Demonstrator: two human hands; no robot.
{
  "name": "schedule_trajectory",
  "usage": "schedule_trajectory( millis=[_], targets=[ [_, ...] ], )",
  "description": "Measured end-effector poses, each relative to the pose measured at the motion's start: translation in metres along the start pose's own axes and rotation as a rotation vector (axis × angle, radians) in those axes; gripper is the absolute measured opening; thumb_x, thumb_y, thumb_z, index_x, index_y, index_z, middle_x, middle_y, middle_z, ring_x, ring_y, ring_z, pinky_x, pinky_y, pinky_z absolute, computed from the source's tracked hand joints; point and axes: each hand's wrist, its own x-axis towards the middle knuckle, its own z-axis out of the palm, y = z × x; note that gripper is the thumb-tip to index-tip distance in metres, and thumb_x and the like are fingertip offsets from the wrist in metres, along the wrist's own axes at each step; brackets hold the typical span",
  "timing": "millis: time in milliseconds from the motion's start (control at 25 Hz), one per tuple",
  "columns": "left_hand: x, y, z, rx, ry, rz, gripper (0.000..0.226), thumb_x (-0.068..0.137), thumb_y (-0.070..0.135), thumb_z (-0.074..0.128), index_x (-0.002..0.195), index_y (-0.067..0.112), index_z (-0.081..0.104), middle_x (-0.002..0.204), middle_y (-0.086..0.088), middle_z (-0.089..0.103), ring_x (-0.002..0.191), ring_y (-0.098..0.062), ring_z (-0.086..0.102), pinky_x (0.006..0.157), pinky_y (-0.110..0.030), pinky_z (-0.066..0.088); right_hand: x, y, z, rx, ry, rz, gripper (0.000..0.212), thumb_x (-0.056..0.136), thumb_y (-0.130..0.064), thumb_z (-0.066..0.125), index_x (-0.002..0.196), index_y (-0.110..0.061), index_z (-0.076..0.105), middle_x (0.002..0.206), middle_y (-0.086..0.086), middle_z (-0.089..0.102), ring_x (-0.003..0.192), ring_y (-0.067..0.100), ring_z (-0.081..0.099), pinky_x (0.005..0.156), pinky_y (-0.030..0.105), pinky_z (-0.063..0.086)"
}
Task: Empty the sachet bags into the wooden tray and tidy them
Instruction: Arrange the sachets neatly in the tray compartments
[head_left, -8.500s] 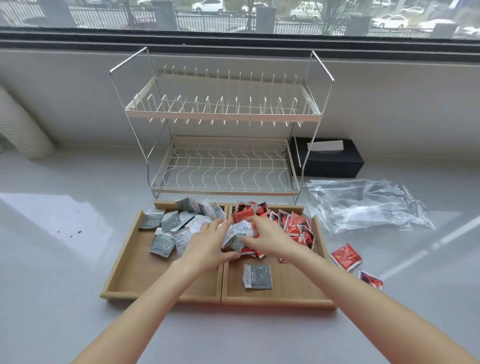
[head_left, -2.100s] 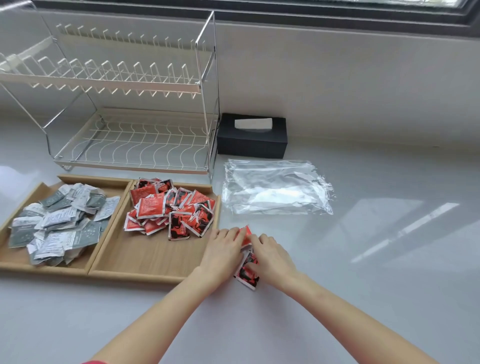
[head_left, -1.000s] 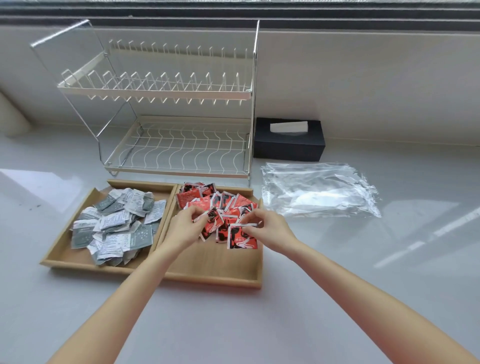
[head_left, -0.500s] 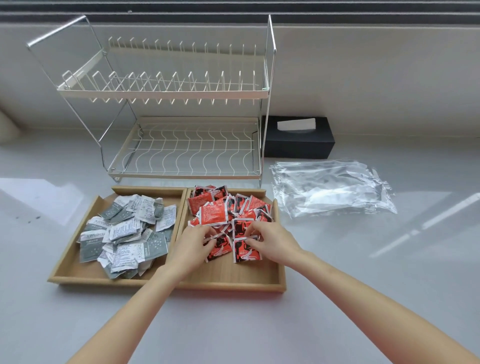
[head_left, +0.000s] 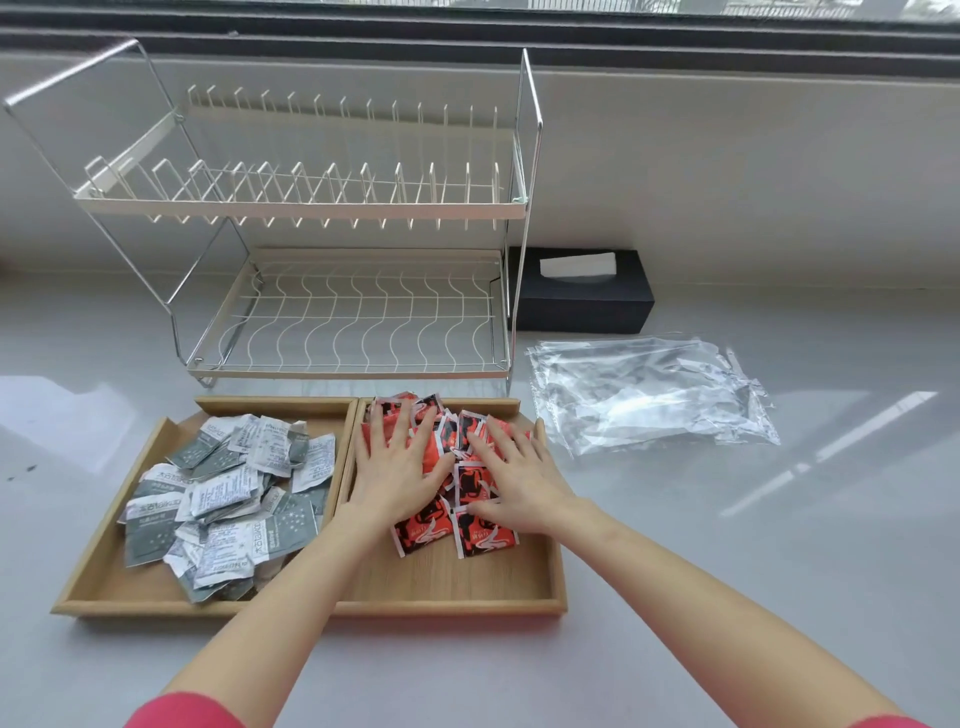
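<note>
A two-compartment wooden tray (head_left: 322, 607) lies on the grey counter. Its left compartment holds a heap of grey and white sachets (head_left: 228, 499). Its right compartment holds a heap of red and black sachets (head_left: 457, 530). My left hand (head_left: 397, 470) lies flat, palm down, fingers spread, on the left part of the red heap. My right hand (head_left: 519, 478) lies flat on the right part of that heap, fingers spread. Neither hand grips a sachet. The emptied clear plastic bags (head_left: 649, 395) lie flat to the right of the tray.
A two-tier wire dish rack (head_left: 332, 249) stands right behind the tray. A black tissue box (head_left: 582, 301) sits against the wall behind the bags. Bare grey counter lies in front of the tray and to the far right.
Both hands have let go of the red sachets they were pinching and now press flat on the red heap, further back in the right compartment.
</note>
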Motion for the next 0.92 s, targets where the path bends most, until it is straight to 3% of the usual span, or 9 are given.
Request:
schedule_trajectory(
  millis=[240, 400, 520, 640, 800, 920],
  targets=[
    [-0.017, 0.000, 0.011, -0.049, -0.061, -0.008, 0.096, 0.059, 0.073, 0.000, 0.145, 0.032, 0.008, 0.158, -0.004, 0.005, 0.144, -0.033, -0.002, 0.115, -0.050, 0.003, -0.013, 0.004, 0.005, -0.027, -0.052, -0.079, 0.086, 0.084, -0.052, 0.052, 0.148, -0.024, 0.003, 0.159, 0.005, -0.004, 0.146, 0.025, -0.007, 0.118, 0.041, 0.003],
    [-0.028, 0.000, 0.010, -0.030, -0.125, -0.012, 0.074, 0.082, 0.067, 0.024, 0.145, 0.033, 0.004, 0.158, -0.004, 0.002, 0.144, -0.033, -0.002, 0.115, -0.049, 0.005, -0.024, 0.000, 0.011, -0.058, -0.064, -0.112, 0.091, 0.083, -0.054, 0.051, 0.148, -0.020, -0.002, 0.158, 0.008, -0.009, 0.145, 0.026, -0.011, 0.118, 0.040, 0.000],
    [-0.029, -0.002, 0.004, -0.032, -0.125, -0.001, 0.070, 0.086, 0.061, 0.031, 0.145, 0.035, 0.003, 0.158, -0.004, 0.004, 0.144, -0.032, 0.002, 0.115, -0.049, 0.009, -0.025, 0.000, 0.011, -0.075, -0.076, -0.122, 0.091, 0.083, -0.055, 0.050, 0.148, -0.019, -0.002, 0.158, 0.009, -0.009, 0.145, 0.027, -0.010, 0.118, 0.041, 0.001],
    [-0.024, -0.003, 0.001, 0.007, -0.093, -0.002, 0.078, 0.079, 0.071, 0.027, 0.145, 0.034, 0.004, 0.157, -0.005, 0.005, 0.144, -0.030, 0.004, 0.115, -0.048, 0.010, -0.025, 0.000, 0.010, -0.079, -0.084, -0.127, 0.091, 0.083, -0.055, 0.050, 0.148, -0.019, -0.003, 0.158, 0.008, -0.009, 0.145, 0.027, -0.011, 0.118, 0.040, 0.001],
    [-0.024, 0.011, -0.005, 0.002, -0.082, 0.030, 0.098, 0.061, 0.079, 0.004, 0.145, 0.029, 0.008, 0.157, -0.006, 0.005, 0.145, -0.026, 0.000, 0.116, -0.046, 0.003, -0.027, 0.002, 0.007, -0.008, -0.063, -0.135, 0.089, 0.083, -0.053, 0.052, 0.148, -0.022, 0.001, 0.158, 0.006, -0.012, 0.145, 0.023, -0.013, 0.118, 0.038, -0.001],
    [-0.020, 0.032, -0.020, -0.002, -0.017, 0.081, 0.082, 0.078, 0.071, 0.017, 0.145, 0.025, 0.014, 0.157, -0.005, 0.011, 0.145, -0.023, 0.001, 0.116, -0.046, -0.002, -0.030, 0.004, -0.002, 0.061, 0.047, -0.119, 0.076, 0.087, -0.047, 0.048, 0.148, -0.023, 0.008, 0.158, 0.002, -0.008, 0.146, 0.020, -0.008, 0.118, 0.038, 0.002]
  ],
)
